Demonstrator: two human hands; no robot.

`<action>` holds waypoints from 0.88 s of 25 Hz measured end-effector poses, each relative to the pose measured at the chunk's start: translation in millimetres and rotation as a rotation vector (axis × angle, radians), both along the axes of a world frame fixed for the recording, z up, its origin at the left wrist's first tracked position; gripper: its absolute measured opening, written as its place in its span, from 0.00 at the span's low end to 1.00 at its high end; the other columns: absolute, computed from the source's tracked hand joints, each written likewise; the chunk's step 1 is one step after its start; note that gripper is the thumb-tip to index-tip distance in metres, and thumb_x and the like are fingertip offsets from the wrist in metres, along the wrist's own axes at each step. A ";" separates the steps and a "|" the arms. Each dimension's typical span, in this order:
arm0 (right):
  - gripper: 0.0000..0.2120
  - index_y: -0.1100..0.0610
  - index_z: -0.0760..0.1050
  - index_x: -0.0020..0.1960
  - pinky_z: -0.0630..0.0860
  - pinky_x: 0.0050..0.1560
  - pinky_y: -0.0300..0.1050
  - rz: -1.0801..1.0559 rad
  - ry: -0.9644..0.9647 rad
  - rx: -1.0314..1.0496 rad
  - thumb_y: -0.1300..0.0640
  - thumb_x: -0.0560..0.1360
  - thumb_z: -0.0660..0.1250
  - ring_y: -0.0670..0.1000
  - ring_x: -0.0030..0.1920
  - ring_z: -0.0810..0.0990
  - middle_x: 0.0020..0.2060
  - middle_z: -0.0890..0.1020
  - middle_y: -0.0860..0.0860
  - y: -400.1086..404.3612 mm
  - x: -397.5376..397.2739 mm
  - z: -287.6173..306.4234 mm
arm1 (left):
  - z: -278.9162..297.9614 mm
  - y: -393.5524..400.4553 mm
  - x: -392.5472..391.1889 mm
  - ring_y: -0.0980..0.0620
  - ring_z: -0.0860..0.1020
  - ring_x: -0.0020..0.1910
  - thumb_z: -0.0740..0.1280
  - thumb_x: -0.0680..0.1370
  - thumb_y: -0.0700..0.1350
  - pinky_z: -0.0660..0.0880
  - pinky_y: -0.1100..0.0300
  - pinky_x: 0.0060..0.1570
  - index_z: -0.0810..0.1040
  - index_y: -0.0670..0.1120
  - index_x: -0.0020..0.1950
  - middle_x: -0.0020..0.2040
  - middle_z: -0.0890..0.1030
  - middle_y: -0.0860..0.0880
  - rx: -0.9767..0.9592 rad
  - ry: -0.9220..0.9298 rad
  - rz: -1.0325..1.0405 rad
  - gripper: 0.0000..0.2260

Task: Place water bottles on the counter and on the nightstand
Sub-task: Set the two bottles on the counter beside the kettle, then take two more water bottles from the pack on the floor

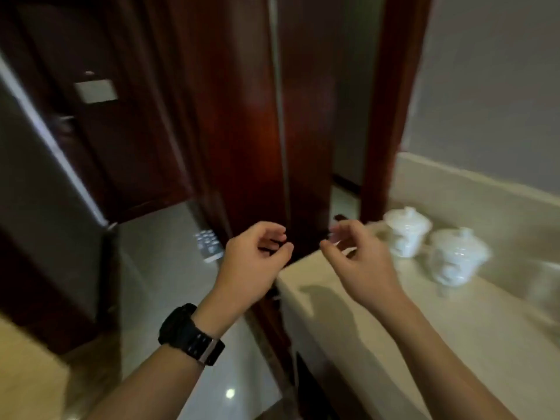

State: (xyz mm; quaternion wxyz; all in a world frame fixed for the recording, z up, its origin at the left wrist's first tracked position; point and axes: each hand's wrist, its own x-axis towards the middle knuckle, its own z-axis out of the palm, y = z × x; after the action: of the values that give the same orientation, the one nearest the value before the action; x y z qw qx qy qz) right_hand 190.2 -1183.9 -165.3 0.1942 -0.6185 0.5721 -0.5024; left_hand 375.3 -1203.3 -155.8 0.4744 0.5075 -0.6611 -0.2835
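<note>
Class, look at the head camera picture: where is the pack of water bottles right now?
The pack of bottles sits on the floor at centre-left, against the dark wooden door frame, just left of the left hand and the counter end.

Two lidded white cups point(407, 231), wardrobe point(242, 116)

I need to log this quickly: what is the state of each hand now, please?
Left hand: open, fingers loosely curled, holding nothing.
Right hand: open, fingers loosely curled, holding nothing, above the counter.
</note>
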 end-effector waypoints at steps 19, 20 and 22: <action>0.18 0.49 0.76 0.63 0.78 0.49 0.45 0.405 0.278 -0.005 0.44 0.76 0.65 0.41 0.49 0.78 0.46 0.80 0.40 -314.9 393.4 26.9 | 1.6 -209.5 458.7 0.57 0.78 0.44 0.75 0.71 0.43 0.75 0.64 0.45 0.80 0.51 0.51 0.43 0.80 0.52 0.019 -0.110 0.459 0.11; 0.17 0.49 0.76 0.63 0.78 0.49 0.45 0.392 0.268 -0.002 0.45 0.77 0.65 0.41 0.48 0.78 0.45 0.80 0.40 -339.8 401.3 23.5 | -1.5 -235.9 469.4 0.57 0.77 0.44 0.75 0.71 0.42 0.75 0.64 0.44 0.79 0.51 0.49 0.42 0.80 0.51 0.026 -0.105 0.456 0.10; 0.14 0.50 0.77 0.62 0.78 0.48 0.43 0.375 0.229 0.012 0.49 0.78 0.65 0.40 0.47 0.78 0.44 0.80 0.40 -388.8 415.6 15.3 | -9.9 -287.0 487.1 0.56 0.77 0.42 0.75 0.71 0.40 0.75 0.65 0.41 0.79 0.51 0.46 0.39 0.80 0.50 0.045 -0.109 0.464 0.08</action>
State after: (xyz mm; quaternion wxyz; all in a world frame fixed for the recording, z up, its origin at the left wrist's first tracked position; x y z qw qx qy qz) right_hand 605.8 -1572.7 -149.9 0.2219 -0.7660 0.4683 -0.3804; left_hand 862.4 -1490.3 -165.7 0.4792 0.6707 -0.5449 -0.1537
